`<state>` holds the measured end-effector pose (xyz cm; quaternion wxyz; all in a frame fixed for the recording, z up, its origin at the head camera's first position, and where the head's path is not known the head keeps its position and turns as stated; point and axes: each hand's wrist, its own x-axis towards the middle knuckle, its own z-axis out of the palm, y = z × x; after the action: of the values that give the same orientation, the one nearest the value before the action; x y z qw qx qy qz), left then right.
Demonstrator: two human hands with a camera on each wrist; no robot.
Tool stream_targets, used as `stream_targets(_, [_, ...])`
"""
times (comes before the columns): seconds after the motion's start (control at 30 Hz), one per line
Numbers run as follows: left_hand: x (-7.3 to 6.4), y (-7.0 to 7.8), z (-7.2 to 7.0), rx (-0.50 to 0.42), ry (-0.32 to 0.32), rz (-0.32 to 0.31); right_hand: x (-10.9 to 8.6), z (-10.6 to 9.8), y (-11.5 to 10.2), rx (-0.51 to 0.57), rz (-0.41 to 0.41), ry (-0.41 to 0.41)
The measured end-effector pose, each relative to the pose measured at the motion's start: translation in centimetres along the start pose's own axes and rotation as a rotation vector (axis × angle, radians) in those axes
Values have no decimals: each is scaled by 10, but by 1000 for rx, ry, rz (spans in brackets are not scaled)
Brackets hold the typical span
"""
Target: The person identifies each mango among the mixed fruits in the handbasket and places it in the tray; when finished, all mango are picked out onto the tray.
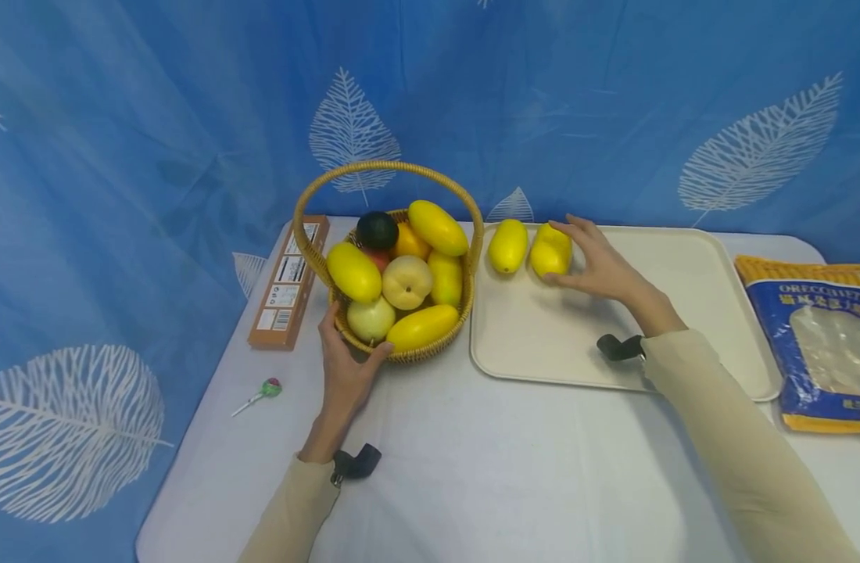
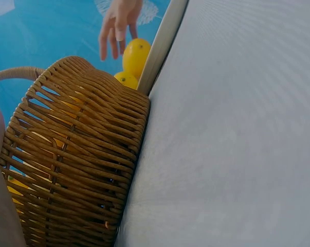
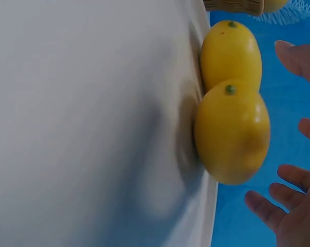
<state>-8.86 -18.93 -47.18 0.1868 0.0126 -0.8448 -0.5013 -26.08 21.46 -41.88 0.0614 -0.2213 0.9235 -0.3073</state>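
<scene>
A wicker basket [image 1: 433, 344] with a tall handle stands at the back left, filled with several yellow oval fruits, a dark green fruit [image 1: 377, 231] and rounder ones. My left hand [image 1: 345, 371] touches its front left wall from outside, thumb and fingers spread wide; in the left wrist view, part of that hand lies along the wicker. Two yellow, mango-like fruits sit side by side at the tray's back left. Around the right one [image 1: 551, 252] my right hand [image 1: 599, 262] hovers with fingers spread. The right wrist view shows a gap between fingers and this fruit [image 3: 232, 134].
A beige tray [image 1: 528, 336] lies right of the basket. Beyond it is a blue and yellow orecchiette bag [image 1: 824, 352]. A long brown box [image 1: 287, 289] and a lollipop [image 1: 268, 388] lie at the left. A blue leaf-patterned curtain [image 1: 578, 102] hangs behind the table.
</scene>
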Motion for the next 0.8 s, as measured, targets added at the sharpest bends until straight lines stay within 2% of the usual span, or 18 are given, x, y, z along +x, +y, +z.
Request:
stream_targets(0.1, [-1,0,0,4,0,-8,-2,-1,-11,-4,-48,21])
stream_targets(0.2, [-1,0,-1,-2,1,0,-7,-3,-28,9,-130,63])
stream_targets(0.33, [2,0,-1,-9,4,19,-14,-5,-57,62,-289,116])
stream_targets(0.47, [3,0,-1,-1,6,23,-18,1,-82,89,-435,139])
stream_targets(0.8, [3,-2,-2,21,2,34,-24,35,-127,97,-574,86])
